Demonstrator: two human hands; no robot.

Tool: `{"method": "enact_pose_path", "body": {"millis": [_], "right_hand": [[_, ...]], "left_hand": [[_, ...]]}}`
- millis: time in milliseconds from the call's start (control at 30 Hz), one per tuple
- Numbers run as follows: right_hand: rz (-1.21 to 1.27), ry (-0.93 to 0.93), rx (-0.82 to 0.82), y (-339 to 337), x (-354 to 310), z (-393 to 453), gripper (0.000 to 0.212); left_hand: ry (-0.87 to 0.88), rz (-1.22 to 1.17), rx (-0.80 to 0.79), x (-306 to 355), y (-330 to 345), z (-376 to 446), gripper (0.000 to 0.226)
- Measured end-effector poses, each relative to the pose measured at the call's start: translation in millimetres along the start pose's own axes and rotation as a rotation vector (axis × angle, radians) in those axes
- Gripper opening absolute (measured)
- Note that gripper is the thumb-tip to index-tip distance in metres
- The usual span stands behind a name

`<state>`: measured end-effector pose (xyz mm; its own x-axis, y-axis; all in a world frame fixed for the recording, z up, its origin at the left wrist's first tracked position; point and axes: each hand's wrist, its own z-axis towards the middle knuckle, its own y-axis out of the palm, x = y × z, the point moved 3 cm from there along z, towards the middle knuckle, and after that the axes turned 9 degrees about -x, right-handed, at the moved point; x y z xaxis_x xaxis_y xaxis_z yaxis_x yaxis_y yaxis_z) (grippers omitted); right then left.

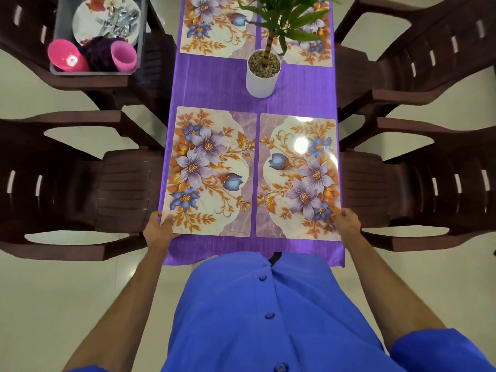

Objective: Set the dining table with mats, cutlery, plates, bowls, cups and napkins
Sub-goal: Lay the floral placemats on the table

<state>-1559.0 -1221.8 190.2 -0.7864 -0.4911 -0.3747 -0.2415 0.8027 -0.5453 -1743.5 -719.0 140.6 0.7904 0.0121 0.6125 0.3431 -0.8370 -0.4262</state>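
Note:
Several floral mats lie on the purple tablecloth point(214, 84). The near left mat point(212, 170) and the near right mat point(298, 175) lie side by side in front of me. My left hand point(158, 229) grips the near left corner of the left mat, thumb on top. My right hand point(347, 222) touches the near right corner of the right mat; how its fingers lie is unclear. Two more mats, a far left one point(214, 25) and a far right one point(316, 49), lie beyond.
A white pot with a green plant point(261, 73) stands mid-table. A grey tray point(60, 36) on the far left chair holds a flowered plate point(88, 14), cutlery point(118, 21), a pink bowl point(65, 56) and a pink cup point(123, 55). Dark brown chairs point(80, 183) flank both sides.

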Motion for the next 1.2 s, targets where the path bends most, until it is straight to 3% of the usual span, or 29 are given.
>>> {"method": "enact_pose_path", "body": {"millis": [633,1200], "right_hand": [[-0.068,-0.037,0.018,0.8,3.0,6.1,0.034],[-0.048,-0.026,0.028,1.7,3.8,7.1,0.039]], "left_hand": [[-0.035,-0.064,-0.011,2.2,-0.9,-3.1,0.035],[-0.041,-0.009,-0.018,7.0,-1.7,-7.8,0.043]]}}
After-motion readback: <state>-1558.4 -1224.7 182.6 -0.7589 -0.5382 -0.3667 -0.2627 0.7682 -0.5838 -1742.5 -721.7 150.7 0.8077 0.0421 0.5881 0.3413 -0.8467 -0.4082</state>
